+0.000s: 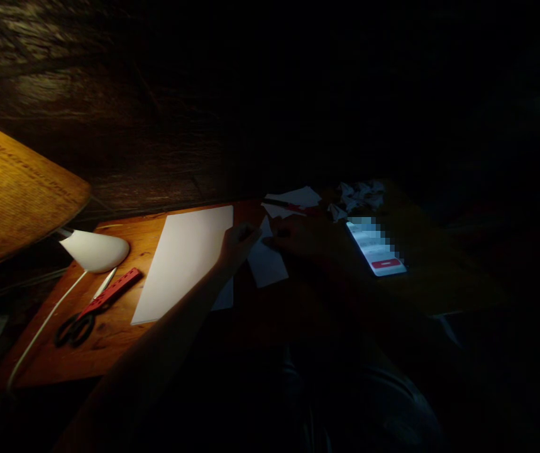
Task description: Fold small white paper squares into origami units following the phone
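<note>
Small white paper [268, 265]: roughly midway between the worktop's [121, 336] left and right edges
Left hand [237, 244]: fingers curled at its top, grip too dark to tell
Right hand [289, 236]: likewise

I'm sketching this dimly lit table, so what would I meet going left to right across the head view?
Yellow lampshade → white lamp base → large white sheet → left hand → small white paper → right hand → lit phone.
</note>
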A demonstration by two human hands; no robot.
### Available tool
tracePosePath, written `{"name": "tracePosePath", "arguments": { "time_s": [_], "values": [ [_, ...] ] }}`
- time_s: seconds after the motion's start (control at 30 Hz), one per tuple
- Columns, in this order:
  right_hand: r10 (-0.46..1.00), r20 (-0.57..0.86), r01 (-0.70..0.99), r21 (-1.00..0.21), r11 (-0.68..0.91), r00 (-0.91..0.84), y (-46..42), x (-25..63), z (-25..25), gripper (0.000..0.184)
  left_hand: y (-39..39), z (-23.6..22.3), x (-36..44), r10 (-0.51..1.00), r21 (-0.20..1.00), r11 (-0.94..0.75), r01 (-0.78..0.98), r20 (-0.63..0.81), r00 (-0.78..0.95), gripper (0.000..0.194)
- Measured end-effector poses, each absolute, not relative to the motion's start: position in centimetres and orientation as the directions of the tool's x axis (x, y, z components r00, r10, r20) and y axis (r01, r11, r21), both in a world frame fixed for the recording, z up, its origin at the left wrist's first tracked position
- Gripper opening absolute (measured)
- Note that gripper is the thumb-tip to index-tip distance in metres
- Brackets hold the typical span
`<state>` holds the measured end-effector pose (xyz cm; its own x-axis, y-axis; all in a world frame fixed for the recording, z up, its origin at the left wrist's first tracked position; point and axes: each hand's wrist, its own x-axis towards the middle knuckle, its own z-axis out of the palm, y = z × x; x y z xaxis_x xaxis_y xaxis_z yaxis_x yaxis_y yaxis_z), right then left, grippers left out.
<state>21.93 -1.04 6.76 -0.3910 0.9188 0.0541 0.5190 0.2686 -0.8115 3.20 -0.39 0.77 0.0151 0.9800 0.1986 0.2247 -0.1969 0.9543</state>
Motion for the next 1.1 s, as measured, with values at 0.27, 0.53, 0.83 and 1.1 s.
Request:
{"name": "tracePosePath", "arguments": {
  "time_s": [0.27,0.53,0.83,1.1],
  "values": [
    [0.930,0.089,0.502,-0.821,0.271,-0.356,-1.3,22.1,7.2,0.031,-0.6,0.7,3.1,0.984,0.976,-0.173,0.136,0.165,0.067,0.022],
    [0.916,0.137,0.369,-0.885,0.284,-0.378,-0.8,22.1,6.2,0.043,-0.7,1.0,3.4,0.997,0.998,-0.065,-0.006,0.065,0.037,0.024],
    [0.913,0.151,0.360,-0.885,0.296,-0.380,-0.6,22.3,5.3,0.023,-0.7,1.0,3.2,0.994,0.992,-0.108,0.059,0.107,0.029,0.025],
    [0.944,0.034,0.411,-0.895,0.174,-0.327,-1.0,22.3,6.2,0.023,-0.7,1.0,3.1,0.985,0.980,-0.158,0.124,0.148,0.092,0.019]
  ]
}}
